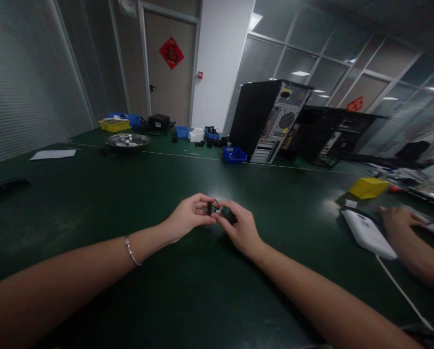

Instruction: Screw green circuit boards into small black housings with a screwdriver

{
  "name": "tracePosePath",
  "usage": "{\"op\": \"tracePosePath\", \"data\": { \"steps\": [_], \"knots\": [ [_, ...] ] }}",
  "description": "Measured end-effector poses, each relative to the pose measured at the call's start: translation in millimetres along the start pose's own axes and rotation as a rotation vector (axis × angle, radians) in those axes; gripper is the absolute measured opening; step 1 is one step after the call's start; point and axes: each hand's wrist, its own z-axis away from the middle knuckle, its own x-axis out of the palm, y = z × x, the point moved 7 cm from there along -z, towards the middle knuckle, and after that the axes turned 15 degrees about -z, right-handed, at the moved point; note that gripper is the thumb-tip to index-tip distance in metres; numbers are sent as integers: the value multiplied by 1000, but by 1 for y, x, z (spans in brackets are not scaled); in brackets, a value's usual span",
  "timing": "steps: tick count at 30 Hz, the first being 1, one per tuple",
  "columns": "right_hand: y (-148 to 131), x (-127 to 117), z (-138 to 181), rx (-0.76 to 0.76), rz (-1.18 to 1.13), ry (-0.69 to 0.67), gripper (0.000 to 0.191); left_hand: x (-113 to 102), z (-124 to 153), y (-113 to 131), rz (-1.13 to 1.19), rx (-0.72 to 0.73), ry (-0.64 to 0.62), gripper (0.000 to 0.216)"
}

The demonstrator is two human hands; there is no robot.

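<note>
My left hand (187,217) and my right hand (240,228) meet over the dark green table (93,203) at its middle. Both pinch one small dark part (214,208) with a thin metal piece on it; I cannot make out what it is. The left fingers close on its left end, the right fingers wrap its right end. A thin bracelet (131,251) circles my left wrist.
Another person's hand (396,219) rests at the right beside a white device (367,233) with a cable. A yellow bin (367,187), blue bins (234,154), a metal bowl (127,141) and two computer cases (269,121) stand farther back.
</note>
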Motion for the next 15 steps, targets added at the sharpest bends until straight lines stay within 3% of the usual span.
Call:
{"op": "tracePosePath", "data": {
  "steps": [15],
  "knots": [
    [4, -4, -3, -3, 94, -90, 17, 1, 0, -3, 46, -36, 71, 47]
  ]
}}
